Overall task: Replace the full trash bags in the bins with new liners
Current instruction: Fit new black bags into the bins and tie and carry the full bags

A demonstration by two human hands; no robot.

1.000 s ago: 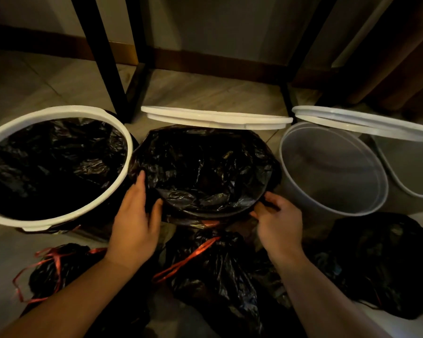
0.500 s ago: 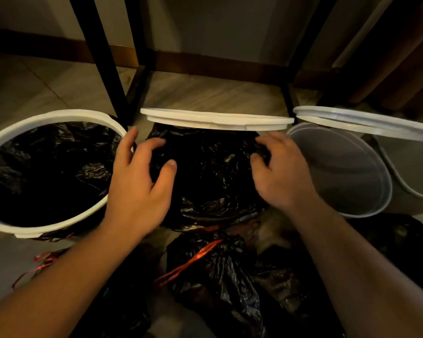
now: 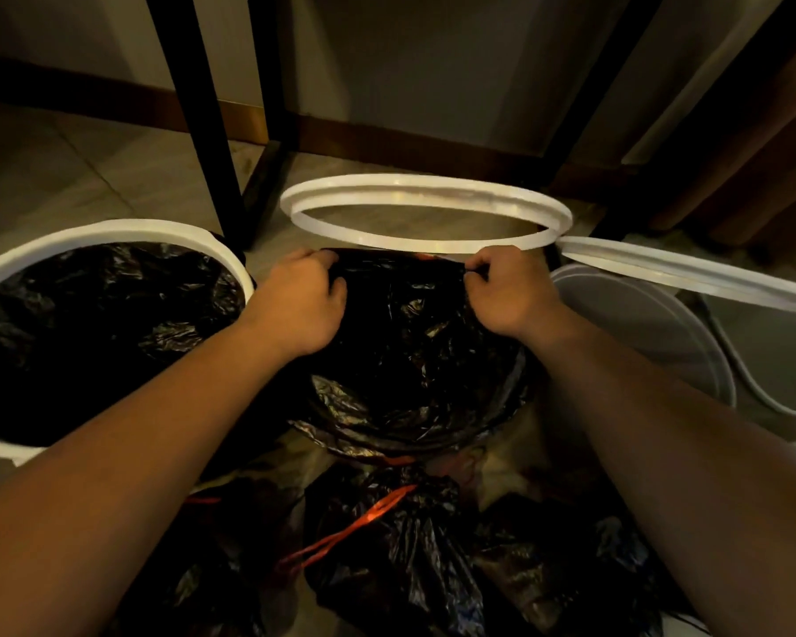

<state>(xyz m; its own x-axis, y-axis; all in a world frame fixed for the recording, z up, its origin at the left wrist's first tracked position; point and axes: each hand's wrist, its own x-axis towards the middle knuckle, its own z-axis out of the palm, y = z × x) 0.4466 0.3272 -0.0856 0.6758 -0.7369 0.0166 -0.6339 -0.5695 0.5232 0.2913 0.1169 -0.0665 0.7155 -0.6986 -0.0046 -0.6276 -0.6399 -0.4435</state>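
Both hands had gone from the middle of the bag to its far edge since half a second before, and their fingers, then spread, had curled shut. The left hand (image 3: 302,305) pinched the far left part of the black liner (image 3: 410,342) at its top edge, its grip pressed on the plastic with thumb against fingers. The right hand (image 3: 508,294) did the same at the far right part, its grip a tight pinch on a fold of the edge.

That liner sat in the middle bin (image 3: 522,379), already folded over the near rim and crumpled inside. Just behind the hands, the white ring (image 3: 426,186) of that bin stood tilted up, apart from the liner.

On the left, the left bin (image 3: 111,229) had its white rim in place over a black bag that filled it. On the right, the grey right bin (image 3: 639,324) was bare inside, and its own ring (image 3: 690,273) leaned up at an angle over its far side.

Near the person, on the floor (image 3: 65,177), lay a full bag (image 3: 400,567), black and bunched, with a red drawstring (image 3: 368,517) across it, and more black plastic lay on either side of it. Black legs (image 3: 198,108) of some furniture stood behind the bins.
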